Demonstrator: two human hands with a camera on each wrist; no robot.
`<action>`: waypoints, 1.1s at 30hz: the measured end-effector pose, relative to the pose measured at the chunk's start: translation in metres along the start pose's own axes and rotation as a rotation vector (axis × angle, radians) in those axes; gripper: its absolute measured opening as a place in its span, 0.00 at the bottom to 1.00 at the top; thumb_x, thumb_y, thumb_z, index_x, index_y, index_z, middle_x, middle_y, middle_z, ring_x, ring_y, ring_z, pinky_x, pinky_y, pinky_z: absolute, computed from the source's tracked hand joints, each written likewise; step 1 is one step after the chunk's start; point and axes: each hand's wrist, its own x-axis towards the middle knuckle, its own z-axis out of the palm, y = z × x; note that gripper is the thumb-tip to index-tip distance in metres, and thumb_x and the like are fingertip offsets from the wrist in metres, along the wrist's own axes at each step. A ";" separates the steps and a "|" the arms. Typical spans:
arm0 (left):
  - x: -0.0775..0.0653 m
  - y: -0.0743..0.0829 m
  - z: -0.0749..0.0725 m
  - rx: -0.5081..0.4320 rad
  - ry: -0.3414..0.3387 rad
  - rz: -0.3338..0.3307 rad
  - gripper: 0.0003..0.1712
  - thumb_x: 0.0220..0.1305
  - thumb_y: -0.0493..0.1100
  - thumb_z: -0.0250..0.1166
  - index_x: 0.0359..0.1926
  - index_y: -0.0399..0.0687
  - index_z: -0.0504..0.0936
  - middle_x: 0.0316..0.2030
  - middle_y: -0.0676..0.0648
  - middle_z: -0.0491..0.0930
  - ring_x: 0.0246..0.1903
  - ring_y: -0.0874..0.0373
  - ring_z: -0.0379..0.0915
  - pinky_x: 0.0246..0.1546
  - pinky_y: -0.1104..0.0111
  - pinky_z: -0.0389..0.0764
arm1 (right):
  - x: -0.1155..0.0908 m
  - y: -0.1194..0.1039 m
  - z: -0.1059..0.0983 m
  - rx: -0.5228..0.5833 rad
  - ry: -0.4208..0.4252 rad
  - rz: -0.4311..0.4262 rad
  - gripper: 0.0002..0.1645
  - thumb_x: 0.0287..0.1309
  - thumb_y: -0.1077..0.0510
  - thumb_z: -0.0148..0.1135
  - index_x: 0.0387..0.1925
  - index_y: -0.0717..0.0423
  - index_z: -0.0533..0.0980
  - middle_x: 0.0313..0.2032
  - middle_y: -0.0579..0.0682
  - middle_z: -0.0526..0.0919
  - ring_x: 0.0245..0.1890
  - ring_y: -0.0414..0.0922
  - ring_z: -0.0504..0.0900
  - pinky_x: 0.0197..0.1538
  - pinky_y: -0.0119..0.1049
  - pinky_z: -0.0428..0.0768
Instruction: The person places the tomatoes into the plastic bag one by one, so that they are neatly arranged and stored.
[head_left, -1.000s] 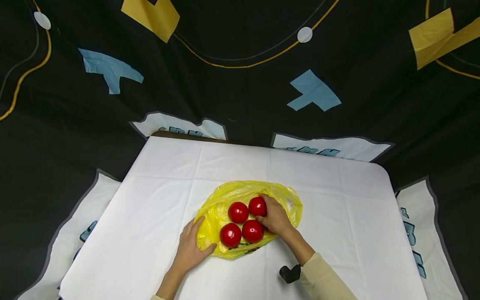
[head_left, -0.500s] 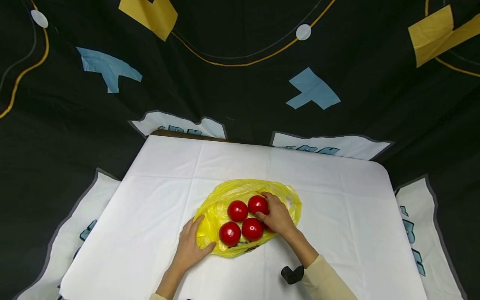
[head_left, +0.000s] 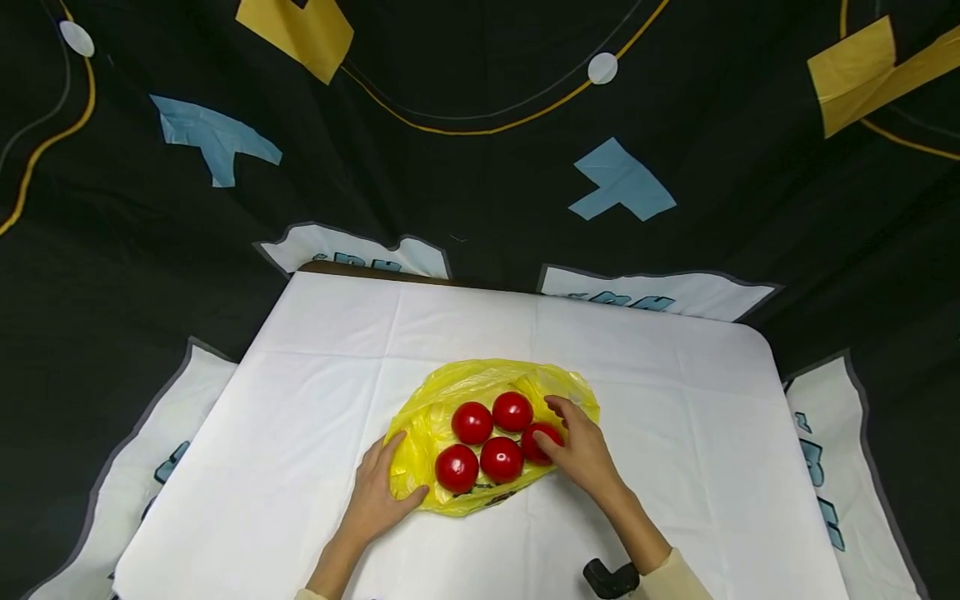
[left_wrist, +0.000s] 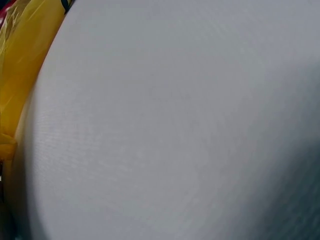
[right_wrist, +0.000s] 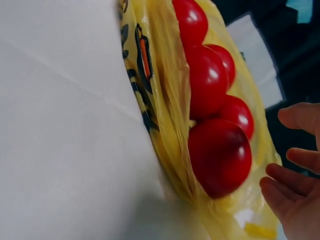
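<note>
On the table an open yellow plastic bag (head_left: 420, 408) lies with several smooth, shiny red balls inside, maybe tomatoes; their kind is not certain. My left hand (head_left: 375, 492) rests against the bag's left rim, fingers and thumb spread; the left wrist view shows only a strip of the bag (left_wrist: 25, 60). Over the bag's right side is my right hand (head_left: 587, 454), its fingers apart and partly covering the rightmost red ball (head_left: 538, 443). In the right wrist view that red ball (right_wrist: 220, 157) sits apart from the spread fingers (right_wrist: 287, 182), which hold nothing.
A white cloth covers the table (head_left: 645, 367), whose far edge meets a black curtain (head_left: 480, 200) with yellow and blue patches. A black device (head_left: 609, 578) is on the right wrist, low over the cloth.
My right hand has let go of the upper right red ball and drawn back to the right, uncovering the rightmost ball. The left hand stays at the bag's rim.
</note>
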 end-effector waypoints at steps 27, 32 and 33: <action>-0.001 -0.001 -0.002 0.027 -0.039 0.000 0.53 0.46 0.56 0.72 0.70 0.47 0.57 0.65 0.40 0.58 0.64 0.43 0.52 0.58 0.44 0.59 | -0.072 0.044 -0.043 -0.050 0.093 0.112 0.30 0.52 0.59 0.69 0.57 0.59 0.71 0.51 0.56 0.79 0.51 0.56 0.78 0.50 0.51 0.78; -0.002 0.002 -0.005 0.033 -0.053 -0.004 0.54 0.47 0.57 0.72 0.70 0.48 0.56 0.66 0.39 0.56 0.64 0.41 0.52 0.57 0.42 0.61 | -0.080 0.052 -0.041 -0.088 0.085 0.142 0.30 0.51 0.58 0.70 0.56 0.59 0.71 0.51 0.57 0.79 0.51 0.56 0.78 0.49 0.50 0.78; -0.003 0.003 -0.005 0.032 -0.057 -0.009 0.54 0.47 0.57 0.72 0.71 0.48 0.56 0.66 0.39 0.55 0.64 0.41 0.52 0.57 0.41 0.62 | -0.082 0.053 -0.040 -0.096 0.077 0.152 0.31 0.52 0.57 0.70 0.57 0.59 0.71 0.51 0.57 0.79 0.51 0.56 0.78 0.49 0.50 0.78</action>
